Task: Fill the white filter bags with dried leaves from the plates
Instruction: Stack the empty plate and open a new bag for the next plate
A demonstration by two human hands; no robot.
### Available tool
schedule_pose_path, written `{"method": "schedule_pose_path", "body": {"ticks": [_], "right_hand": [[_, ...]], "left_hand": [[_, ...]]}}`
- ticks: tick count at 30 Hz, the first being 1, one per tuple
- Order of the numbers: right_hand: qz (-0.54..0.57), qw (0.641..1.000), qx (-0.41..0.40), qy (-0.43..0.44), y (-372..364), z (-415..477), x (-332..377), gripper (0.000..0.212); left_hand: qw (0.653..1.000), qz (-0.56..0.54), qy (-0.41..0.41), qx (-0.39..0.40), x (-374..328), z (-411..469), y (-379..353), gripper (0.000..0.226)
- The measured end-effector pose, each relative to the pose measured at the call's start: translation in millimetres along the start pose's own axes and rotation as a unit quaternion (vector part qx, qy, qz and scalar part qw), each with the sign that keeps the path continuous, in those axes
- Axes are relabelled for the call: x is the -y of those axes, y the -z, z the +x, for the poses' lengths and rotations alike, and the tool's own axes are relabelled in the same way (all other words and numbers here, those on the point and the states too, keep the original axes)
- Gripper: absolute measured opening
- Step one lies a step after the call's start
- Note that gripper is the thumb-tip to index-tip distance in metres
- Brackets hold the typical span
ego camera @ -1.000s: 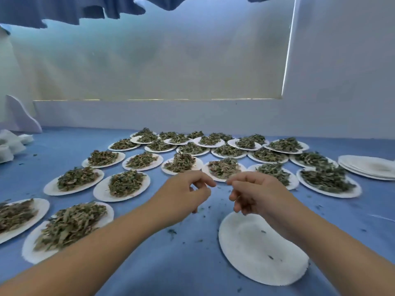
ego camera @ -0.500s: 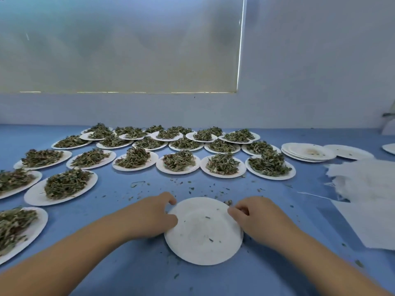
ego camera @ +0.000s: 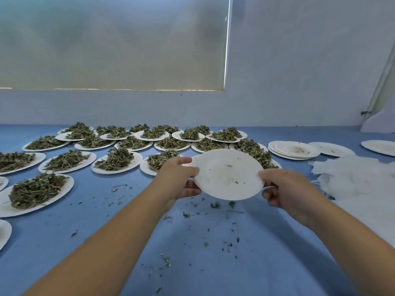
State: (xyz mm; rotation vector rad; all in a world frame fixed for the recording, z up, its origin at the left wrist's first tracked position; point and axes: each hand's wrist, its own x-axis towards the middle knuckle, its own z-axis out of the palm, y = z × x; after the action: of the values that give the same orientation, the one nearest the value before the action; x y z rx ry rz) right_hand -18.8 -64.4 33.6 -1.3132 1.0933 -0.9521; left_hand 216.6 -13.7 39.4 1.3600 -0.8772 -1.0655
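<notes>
The plate [ego camera: 227,174] looks like matt white paper, the cloth [ego camera: 106,242] under it smooth blue fabric, and the bags [ego camera: 350,178] fuzzy white fibre.

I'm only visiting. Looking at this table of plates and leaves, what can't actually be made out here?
All in the head view.
Fingers of the left hand and right hand under the empty plate: hidden by the plate.
Leaves right behind it: partly covered by it.
White bags: a pale blurred heap, cut by the right edge; number and filling unclear.
Nearest plate at the left edge: cut off.
</notes>
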Motion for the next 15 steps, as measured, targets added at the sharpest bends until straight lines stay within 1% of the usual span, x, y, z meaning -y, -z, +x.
{"method": "schedule_pose_path", "body": {"ticks": [3, 5, 8, 11, 13, 15], "right_hand": [[0.063, 0.997, -0.031, -0.030, 21.5, 9.7, 4.9, 0.012], [0.095, 0.993, -0.053, -0.043, 35.2, 18.5, 3.3, 0.011], [0.145, 0.982, -0.107, -0.047, 52.6, 37.4, -1.1, 0.018], [0.205, 0.963, -0.174, -0.033, 60.1, 62.9, -6.8, 0.016], [0.240, 0.948, -0.210, -0.020, 60.8, 83.5, -8.5, 0.015], [0.254, 0.936, -0.243, -0.009, 62.0, 106.0, -4.9, 0.015]], "left_hand": [[0.999, -0.045, -0.012, 0.016, 5.0, 18.5, -30.2, 0.029], [0.999, -0.028, -0.019, 0.012, 13.6, 28.0, -43.1, 0.025], [0.994, 0.090, -0.060, -0.008, 32.2, 40.6, -47.4, 0.022], [0.968, 0.220, -0.114, -0.033, 46.4, 47.5, -40.0, 0.017], [0.954, 0.267, -0.131, -0.038, 51.9, 48.9, -36.4, 0.015], [0.941, 0.303, -0.146, -0.025, 55.0, 48.2, -37.8, 0.016]]}}
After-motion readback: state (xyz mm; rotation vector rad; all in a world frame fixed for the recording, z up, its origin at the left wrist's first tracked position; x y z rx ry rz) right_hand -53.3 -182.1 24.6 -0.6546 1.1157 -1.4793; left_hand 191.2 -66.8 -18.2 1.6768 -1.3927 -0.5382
